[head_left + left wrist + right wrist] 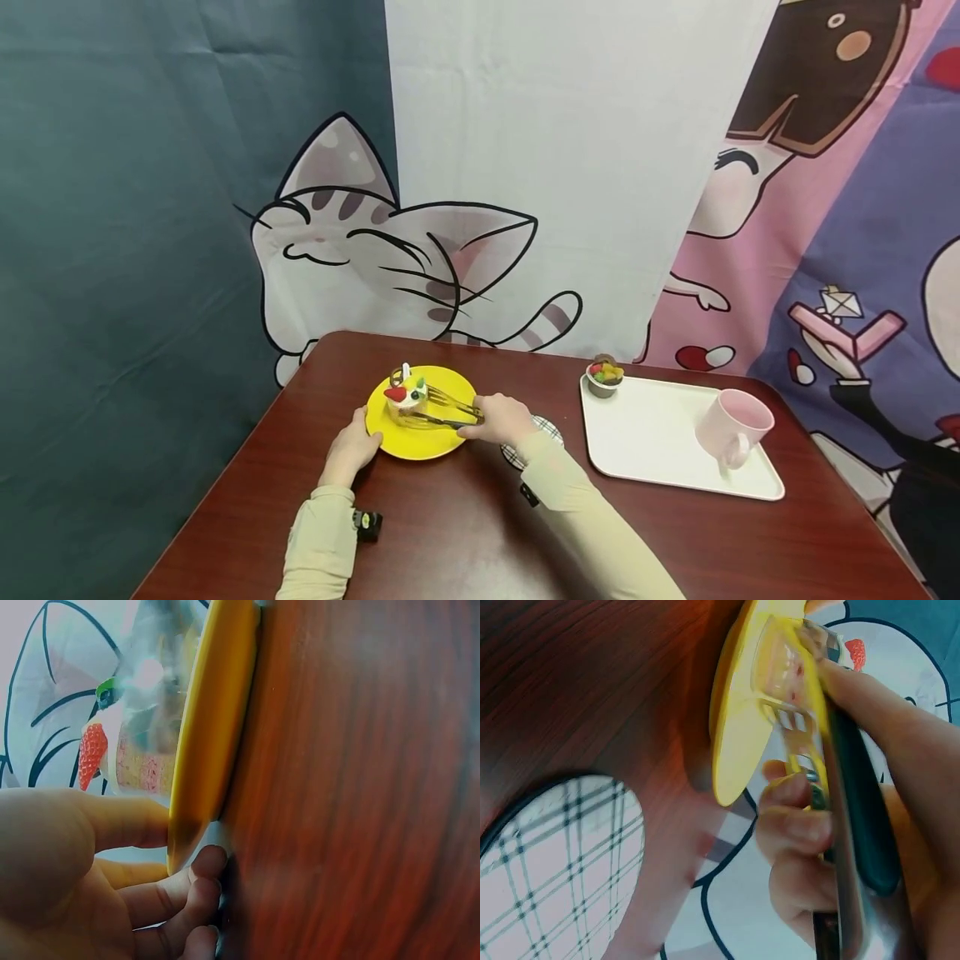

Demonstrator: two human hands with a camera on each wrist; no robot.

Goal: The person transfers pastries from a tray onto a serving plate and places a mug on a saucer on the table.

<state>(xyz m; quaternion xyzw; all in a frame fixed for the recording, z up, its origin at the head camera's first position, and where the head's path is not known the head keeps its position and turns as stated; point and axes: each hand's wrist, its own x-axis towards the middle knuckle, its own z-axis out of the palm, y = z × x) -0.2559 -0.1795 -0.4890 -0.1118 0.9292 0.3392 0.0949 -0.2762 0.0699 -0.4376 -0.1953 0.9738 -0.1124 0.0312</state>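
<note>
A yellow plate (420,450) bears a small cake (407,395) topped with a strawberry, its side showing clear and pink. At the plate's left rim my left hand (351,446) grips the edge, thumb on the upper face and fingers at the underside in the left wrist view. My right hand (501,419) holds metal tongs (450,402) with dark green grips (862,802). One arm of the tongs ends in fork tines (791,718). The tongs reach over the plate from the right, spread apart, their ends close to the cake.
Beneath the right forearm lies a round checked coaster (570,862). Farther right, a white tray (652,433) carries a pink mug (738,421) and, at its back left corner, a small fruit-topped cup (603,377). A printed curtain hangs behind the brown table (450,533).
</note>
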